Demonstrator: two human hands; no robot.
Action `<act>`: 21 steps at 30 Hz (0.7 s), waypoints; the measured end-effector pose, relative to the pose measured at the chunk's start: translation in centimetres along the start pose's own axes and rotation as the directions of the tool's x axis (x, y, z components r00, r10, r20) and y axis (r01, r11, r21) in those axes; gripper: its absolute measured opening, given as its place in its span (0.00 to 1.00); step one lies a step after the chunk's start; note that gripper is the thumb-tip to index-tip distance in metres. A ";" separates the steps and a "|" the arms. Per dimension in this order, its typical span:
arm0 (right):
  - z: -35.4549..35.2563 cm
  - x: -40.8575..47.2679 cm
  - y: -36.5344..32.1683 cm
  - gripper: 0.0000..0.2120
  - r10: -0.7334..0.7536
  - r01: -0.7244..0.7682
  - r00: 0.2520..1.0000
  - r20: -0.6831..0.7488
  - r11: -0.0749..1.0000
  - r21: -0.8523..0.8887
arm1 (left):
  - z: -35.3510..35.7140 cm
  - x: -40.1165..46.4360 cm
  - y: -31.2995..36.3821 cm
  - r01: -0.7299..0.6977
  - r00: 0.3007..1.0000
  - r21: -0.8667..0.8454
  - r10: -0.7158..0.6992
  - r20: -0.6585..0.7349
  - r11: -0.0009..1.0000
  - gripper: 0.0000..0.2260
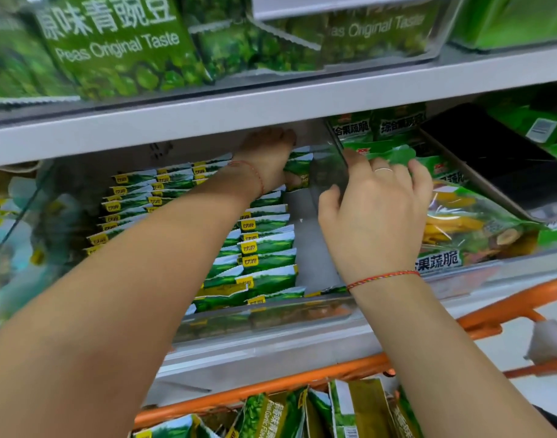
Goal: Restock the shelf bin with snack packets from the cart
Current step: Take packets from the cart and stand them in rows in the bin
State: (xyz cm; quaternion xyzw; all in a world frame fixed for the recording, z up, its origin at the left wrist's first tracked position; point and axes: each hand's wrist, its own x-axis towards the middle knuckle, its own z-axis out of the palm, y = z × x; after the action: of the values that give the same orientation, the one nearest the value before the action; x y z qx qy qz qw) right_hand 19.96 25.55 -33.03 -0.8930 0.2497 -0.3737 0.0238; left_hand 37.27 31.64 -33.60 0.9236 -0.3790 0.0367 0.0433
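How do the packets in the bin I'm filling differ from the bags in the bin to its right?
The small packets are narrow, opaque, green and white with yellow logos, stacked in neat overlapping rows. The vegetable crisp bags are bigger, with clear windows showing yellow pieces, lying loosely. Both are mainly green and sit in clear bins.

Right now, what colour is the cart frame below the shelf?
Orange: the cart frame shows best in the head view, under the shelf edge.

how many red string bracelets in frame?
2. One bracelet on the left wrist, deep in the bin; another bracelet on the right wrist by the clear divider.
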 end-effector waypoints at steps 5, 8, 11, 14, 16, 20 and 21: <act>-0.1 0.0 -0.1 0.19 0.006 -0.006 1.000 0.012 1.000 0.018 | -0.7 -0.9 -1.6 0.106 0.993 -0.114 -0.112 -0.047 0.988 0.23; -0.2 0.0 -0.1 0.19 0.009 -0.009 1.000 0.012 1.000 0.013 | -0.5 -0.6 -1.1 0.138 0.989 -0.059 -0.141 -0.053 0.989 0.19; -0.1 0.0 -0.1 0.19 0.007 -0.007 1.000 0.014 1.000 0.012 | 0.3 -0.2 -0.5 0.207 0.978 0.014 -0.207 -0.031 0.978 0.21; -0.1 0.0 -0.1 0.19 0.006 -0.006 1.000 0.010 1.000 0.010 | 1.0 -0.1 -0.2 0.263 0.962 0.069 -0.256 -0.094 0.962 0.23; 0.0 0.0 -0.1 0.19 0.004 -0.004 1.000 0.005 1.000 0.010 | 1.4 -0.2 0.1 0.276 0.952 0.062 -0.264 -0.154 0.959 0.22; 0.0 0.0 0.0 0.19 0.002 -0.002 1.000 -0.006 1.000 0.012 | 1.4 -0.6 -0.3 0.167 0.964 -0.035 -0.171 -0.202 0.985 0.18; 0.0 -0.1 0.0 0.19 0.000 0.000 1.000 -0.009 1.000 0.013 | 1.2 -0.8 -0.4 0.128 0.969 -0.036 -0.132 -0.209 0.991 0.16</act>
State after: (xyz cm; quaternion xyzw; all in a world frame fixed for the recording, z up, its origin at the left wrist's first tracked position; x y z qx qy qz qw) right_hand 19.94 25.60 -33.08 -0.8910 0.2474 -0.3795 0.0283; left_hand 37.03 32.38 -34.92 0.9368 -0.3114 0.1275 0.0957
